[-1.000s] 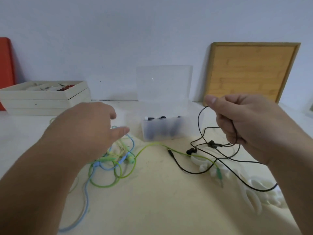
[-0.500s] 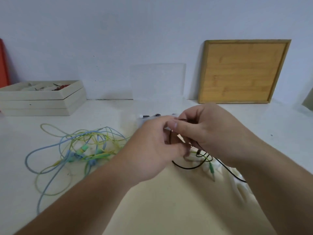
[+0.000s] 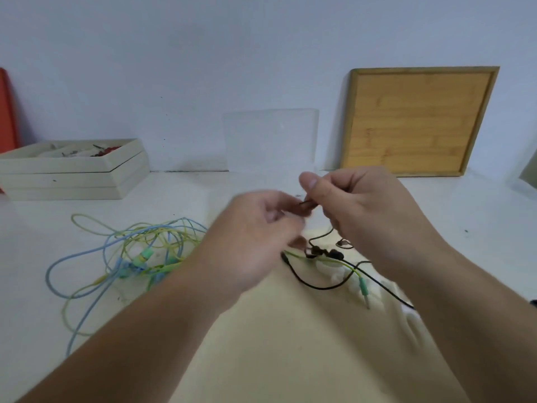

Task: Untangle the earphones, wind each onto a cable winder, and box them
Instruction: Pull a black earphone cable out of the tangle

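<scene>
My right hand point(image 3: 366, 210) and my left hand point(image 3: 255, 239) meet above the table's middle, both pinching the black earphone cable point(image 3: 316, 282), which hangs down to the table in loops with its earbuds below the hands. My left hand is motion-blurred. A tangle of blue and green earphone cables point(image 3: 139, 254) lies to the left; one green cable runs right under the black one to a green plug point(image 3: 363, 287). White cable winders point(image 3: 334, 269) lie partly hidden under the cables and my right arm. The clear plastic box's raised lid point(image 3: 270, 138) stands behind my hands, its base hidden.
A stack of cream trays point(image 3: 72, 173) with small parts sits at the back left, beside a red edge point(image 3: 5, 112). A wooden board point(image 3: 418, 120) leans on the wall at the back right. A beige mat point(image 3: 290, 344) covers the near table.
My left hand left the coloured tangle and came right to join my right hand on the black cable. The right hand lowered toward the middle, then both lifted slightly.
</scene>
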`<control>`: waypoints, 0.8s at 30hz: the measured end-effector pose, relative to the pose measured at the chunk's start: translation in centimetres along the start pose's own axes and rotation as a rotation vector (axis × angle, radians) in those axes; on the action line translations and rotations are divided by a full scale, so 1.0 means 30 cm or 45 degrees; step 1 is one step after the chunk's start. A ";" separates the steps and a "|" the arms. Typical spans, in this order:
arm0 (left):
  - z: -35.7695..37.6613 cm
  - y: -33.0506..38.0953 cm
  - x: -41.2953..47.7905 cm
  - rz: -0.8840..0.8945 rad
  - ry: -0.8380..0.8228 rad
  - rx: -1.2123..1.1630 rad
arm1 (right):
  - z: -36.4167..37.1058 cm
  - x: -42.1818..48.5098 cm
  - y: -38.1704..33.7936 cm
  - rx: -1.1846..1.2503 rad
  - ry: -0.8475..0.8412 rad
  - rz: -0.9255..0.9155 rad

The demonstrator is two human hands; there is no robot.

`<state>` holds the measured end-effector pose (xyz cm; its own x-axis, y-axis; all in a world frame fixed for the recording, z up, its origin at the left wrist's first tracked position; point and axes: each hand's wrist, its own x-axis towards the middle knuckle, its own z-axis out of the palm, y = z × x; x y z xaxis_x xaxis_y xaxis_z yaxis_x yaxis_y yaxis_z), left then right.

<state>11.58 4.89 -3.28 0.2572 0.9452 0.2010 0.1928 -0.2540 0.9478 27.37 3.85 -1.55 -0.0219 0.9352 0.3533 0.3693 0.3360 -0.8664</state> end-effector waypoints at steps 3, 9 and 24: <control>-0.086 0.019 0.027 0.166 0.217 -0.167 | -0.053 0.007 0.005 -0.016 -0.143 0.011; -0.190 0.025 0.035 0.286 0.353 -0.234 | -0.129 0.028 0.008 0.242 -0.001 0.019; -0.103 -0.020 0.011 0.026 -0.003 0.289 | -0.222 0.050 0.011 0.456 0.742 0.262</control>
<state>8.62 6.00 -3.00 0.2651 0.9391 0.2186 0.3958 -0.3127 0.8635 33.66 4.63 1.05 0.5528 0.8052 0.2147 -0.0173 0.2687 -0.9631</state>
